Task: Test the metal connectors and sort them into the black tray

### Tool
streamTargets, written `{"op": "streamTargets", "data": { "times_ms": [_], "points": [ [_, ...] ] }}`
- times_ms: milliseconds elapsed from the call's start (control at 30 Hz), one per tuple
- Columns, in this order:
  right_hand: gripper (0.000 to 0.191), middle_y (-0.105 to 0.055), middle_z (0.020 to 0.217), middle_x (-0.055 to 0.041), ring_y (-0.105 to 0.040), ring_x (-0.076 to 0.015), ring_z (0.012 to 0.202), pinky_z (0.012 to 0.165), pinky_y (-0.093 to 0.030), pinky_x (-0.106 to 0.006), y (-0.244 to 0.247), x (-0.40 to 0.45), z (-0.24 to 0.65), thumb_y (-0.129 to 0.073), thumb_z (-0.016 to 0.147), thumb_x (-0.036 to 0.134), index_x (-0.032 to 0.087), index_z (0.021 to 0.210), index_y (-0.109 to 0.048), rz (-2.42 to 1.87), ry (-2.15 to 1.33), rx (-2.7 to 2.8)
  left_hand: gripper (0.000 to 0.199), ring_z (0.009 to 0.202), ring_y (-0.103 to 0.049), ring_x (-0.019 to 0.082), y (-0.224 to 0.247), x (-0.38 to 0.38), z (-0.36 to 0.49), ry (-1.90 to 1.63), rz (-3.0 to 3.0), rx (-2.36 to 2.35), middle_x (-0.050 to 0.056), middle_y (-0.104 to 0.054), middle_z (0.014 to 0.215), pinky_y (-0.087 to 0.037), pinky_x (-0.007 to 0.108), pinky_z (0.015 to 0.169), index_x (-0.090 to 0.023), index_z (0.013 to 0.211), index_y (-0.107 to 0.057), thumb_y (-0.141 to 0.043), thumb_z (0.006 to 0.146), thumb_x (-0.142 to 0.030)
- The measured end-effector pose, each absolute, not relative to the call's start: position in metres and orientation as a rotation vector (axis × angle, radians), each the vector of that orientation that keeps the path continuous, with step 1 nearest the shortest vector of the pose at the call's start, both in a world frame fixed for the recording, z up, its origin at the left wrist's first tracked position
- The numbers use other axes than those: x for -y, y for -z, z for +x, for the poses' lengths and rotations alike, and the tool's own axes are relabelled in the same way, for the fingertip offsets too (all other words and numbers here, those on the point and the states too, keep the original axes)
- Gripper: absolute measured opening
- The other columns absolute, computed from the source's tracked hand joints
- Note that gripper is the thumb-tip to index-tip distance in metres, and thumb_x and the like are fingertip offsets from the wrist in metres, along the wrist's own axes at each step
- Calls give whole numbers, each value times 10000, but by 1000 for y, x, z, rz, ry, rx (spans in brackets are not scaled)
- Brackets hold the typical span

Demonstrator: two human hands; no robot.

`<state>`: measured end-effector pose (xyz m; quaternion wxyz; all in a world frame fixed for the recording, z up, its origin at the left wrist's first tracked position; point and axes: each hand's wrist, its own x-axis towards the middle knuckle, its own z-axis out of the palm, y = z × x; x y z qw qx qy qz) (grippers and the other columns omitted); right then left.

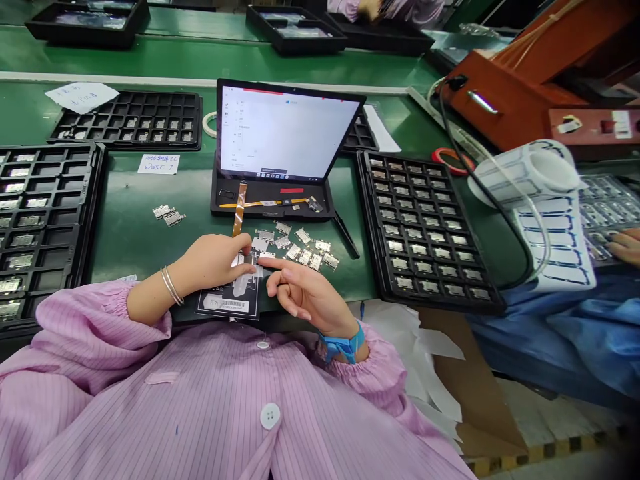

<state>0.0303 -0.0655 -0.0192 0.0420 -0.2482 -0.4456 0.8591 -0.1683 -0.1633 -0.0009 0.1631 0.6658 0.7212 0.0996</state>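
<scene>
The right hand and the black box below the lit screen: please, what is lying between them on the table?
Several small metal parts lie scattered between the right hand and the black box; the head view shows this.

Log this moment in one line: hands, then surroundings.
left hand: over black barcoded piece | right hand: index finger extended toward it, contact unclear | beyond: loose metal parts, lit screen | right side: black parts tray

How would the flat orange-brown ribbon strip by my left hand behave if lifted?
The ribbon strip looks thin, so probably light and bendy. Its sheen suggests it may slip. Lifting might tug: its far end appears to meet the black-framed rectangular screen.
</scene>
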Motion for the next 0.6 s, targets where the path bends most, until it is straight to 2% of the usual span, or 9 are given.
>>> {"op": "streamTargets", "data": {
  "times_ms": [267, 600],
  "points": [
    [362, -665, 759, -42, -439, -40, 382, 282, -253, -147, 27, 58, 30, -535, 880, 311, 139, 1172, -662, -667, -2702, 1268, 361, 607, -609, 212, 1, 165, -167, -260, 1914, -2040, 0, -630, 692, -283, 290, 531, -192, 1037, -521, -585, 881, -511],
    [357, -684, 774, -54, -459, -40, 403, 299, -321, -127, 34, 53, 30, -464, 929, 268, 109, 1167, -676, -529, -2805, 1114, 335, 665, -643, 227, -1, 165, -167, -246, 1911, -2047, 4, -658, 746, -321, 302, 552, -196, 1037, -521, -609, 873, -475]
  ]
}}
